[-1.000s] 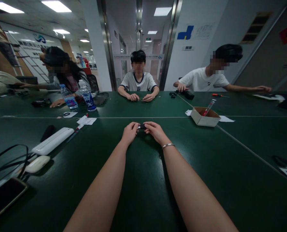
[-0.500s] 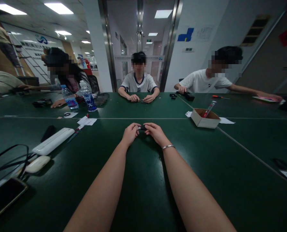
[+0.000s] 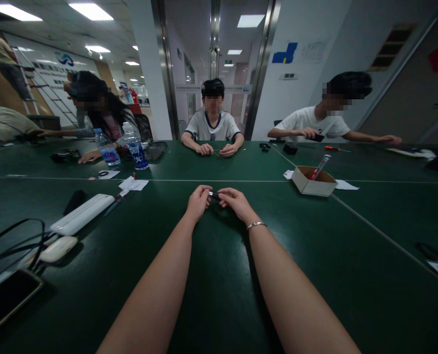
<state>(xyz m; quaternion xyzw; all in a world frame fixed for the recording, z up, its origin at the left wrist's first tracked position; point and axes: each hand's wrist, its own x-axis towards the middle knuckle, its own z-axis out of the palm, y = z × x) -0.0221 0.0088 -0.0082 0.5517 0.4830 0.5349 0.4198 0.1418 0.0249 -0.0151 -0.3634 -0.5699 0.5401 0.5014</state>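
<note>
Both my arms stretch forward over a dark green table [image 3: 219, 275]. My left hand [image 3: 198, 201] and my right hand [image 3: 233, 200] meet at the table's middle, fingers pinched on a small dark object with a metal part [image 3: 214, 195] held between them. What the object is stays too small to tell. A thin bracelet [image 3: 256, 224] circles my right wrist.
A small cardboard box [image 3: 312, 180] with a red-tipped tool stands right of my hands. At left lie a white power strip [image 3: 81, 214], a mouse [image 3: 57, 249], cables and a phone [image 3: 5, 301]. Two water bottles [image 3: 134, 146] stand farther back. Other people sit across the table.
My hands have barely shifted on the small object, its metal part now showing slightly more. The person at far right pulled a hand back toward the chest holding a dark item.
</note>
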